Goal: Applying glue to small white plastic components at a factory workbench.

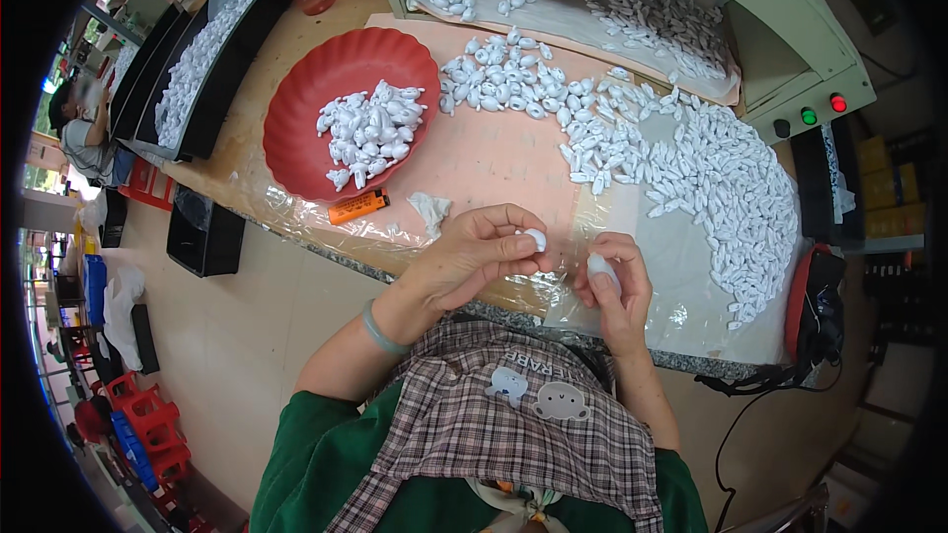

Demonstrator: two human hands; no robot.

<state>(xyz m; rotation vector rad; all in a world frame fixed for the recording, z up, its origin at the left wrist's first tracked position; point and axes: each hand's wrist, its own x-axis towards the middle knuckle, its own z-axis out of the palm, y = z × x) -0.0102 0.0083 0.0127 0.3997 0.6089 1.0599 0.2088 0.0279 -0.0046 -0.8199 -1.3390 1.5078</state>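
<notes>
My left hand (474, 255) is closed in a pinch on a small white rounded piece (536, 237), held above the front of the table. Close by on its right, my right hand (626, 298) is wrapped round a whitish, translucent rounded object (601, 270); its kind cannot be made out. Beyond my left hand stands a red scalloped bowl (286, 133) with a heap of white glossy figure-like pieces (373, 128). Loose rounded white pieces (504, 74) lie to the right of the bowl. A wide spread of slimmer white pieces (726, 188) covers the table's right side.
A pale green cabinet (790, 35) with lit buttons holds more pieces at the back. Black trays (222, 79) stand at the left. An orange box-like item (358, 206) and crumpled tissue (430, 212) lie by the bowl. A red-and-black object (815, 301) with a cord sits right.
</notes>
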